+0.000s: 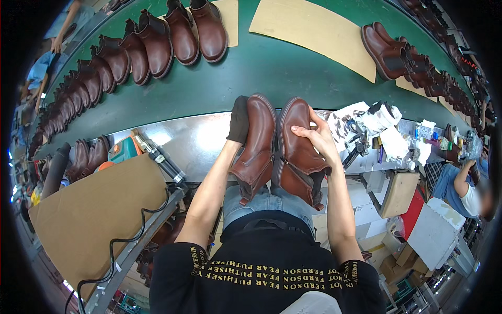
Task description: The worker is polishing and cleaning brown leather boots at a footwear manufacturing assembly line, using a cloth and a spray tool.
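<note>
Two brown leather ankle boots are held side by side in front of my body, toes pointing away from me. A dark glove or cloth covers my left hand (239,120), which grips the outer side of the left boot (257,138); its fingers are mostly hidden behind the boot. My bare right hand (320,137) holds the right boot (295,118), thumb over the upper and the other fingers along its outer side. A small zip pull shows on the inner side of the right boot. Both shafts hang toward my jeans.
A green conveyor belt (293,78) crosses ahead, with brown boots (151,44) in a row at left and more boots (387,52) at right. White cloths (361,123) and small bottles lie right on the metal ledge (193,141). A cardboard sheet (99,209) and black cable stand left. Another person sits far right.
</note>
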A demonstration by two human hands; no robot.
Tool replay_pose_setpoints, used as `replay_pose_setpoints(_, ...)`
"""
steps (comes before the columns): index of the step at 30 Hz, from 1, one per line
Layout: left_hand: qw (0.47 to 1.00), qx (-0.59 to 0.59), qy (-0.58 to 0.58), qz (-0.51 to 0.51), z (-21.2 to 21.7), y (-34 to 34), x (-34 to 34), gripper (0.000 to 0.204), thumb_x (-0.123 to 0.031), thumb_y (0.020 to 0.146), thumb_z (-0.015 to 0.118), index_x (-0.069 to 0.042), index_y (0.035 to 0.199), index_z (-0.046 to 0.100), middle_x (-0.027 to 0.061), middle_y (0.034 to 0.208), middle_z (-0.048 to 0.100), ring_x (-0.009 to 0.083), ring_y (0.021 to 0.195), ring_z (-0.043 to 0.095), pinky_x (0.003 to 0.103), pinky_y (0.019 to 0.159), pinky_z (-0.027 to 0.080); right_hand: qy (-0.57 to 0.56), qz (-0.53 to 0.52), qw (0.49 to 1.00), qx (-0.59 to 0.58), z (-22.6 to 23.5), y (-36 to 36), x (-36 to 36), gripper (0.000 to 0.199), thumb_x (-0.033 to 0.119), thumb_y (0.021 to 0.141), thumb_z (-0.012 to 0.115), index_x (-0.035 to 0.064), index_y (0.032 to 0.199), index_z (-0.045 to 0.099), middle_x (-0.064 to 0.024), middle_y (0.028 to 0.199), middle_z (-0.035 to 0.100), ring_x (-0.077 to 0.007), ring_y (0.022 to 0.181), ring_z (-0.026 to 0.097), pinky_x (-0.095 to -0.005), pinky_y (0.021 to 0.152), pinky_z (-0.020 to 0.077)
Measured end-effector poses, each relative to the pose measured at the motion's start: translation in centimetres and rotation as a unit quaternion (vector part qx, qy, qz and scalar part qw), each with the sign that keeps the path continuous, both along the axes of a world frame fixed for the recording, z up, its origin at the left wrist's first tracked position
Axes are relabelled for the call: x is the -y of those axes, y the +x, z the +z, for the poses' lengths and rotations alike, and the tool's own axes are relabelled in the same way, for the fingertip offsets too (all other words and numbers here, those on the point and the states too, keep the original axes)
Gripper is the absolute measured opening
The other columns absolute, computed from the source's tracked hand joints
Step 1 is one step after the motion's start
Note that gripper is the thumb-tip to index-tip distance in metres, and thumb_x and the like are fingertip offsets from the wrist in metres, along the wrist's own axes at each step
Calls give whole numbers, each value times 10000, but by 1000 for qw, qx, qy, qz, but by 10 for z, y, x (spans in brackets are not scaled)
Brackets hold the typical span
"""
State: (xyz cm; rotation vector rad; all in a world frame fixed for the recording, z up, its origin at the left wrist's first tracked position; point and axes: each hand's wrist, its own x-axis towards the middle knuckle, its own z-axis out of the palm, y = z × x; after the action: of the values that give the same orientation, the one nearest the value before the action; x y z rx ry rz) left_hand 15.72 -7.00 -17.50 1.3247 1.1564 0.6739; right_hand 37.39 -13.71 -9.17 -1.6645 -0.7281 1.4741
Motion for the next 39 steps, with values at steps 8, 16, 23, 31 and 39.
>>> replay_pose_setpoints(8,993,-4,18,-118,23,17,-9,1183,-372,539,843,-6,1393,111,208,1373,305,290,1290,315,378,1068,283,19,66,954,293,-8,10,9,953,372,618,774,-117,1309,337,-292,1040,594,-373,912,624,-347,813,491)
replay_pose_setpoints(16,974,-157,38,-156,2,14,-2,1199,-350,585,813,41,1405,30,265,1401,235,349,1310,277,392,1062,296,53,-169,919,353,33,52,69,360,145,781,659,-30,1090,602,-197,979,631,-262,868,622,-348,800,469)
replay_pose_setpoints(23,964,-173,-40,-200,-5,33,-1,1190,-291,623,800,44,1408,-28,266,1436,157,341,1323,254,382,1066,300,-87,-104,624,770,-19,259,138,424,165,781,640,20,1156,507,-165,939,593,-392,880,598,-435,769,496)
replay_pose_setpoints(31,969,-162,-72,-171,-15,13,-9,1189,-256,636,792,50,1402,-64,249,1447,154,305,1340,226,344,1068,281,-222,-303,721,582,-38,279,123,395,360,748,691,-25,822,641,-223,869,646,-396,831,625,-456,725,495)
replay_pose_setpoints(39,958,-174,-143,-178,17,28,-7,1122,-201,713,749,5,1410,-105,233,1461,120,291,1337,227,338,1024,356,176,-393,855,290,23,206,161,100,26,769,577,-8,823,500,-113,771,547,-143,686,528,-308,632,434)
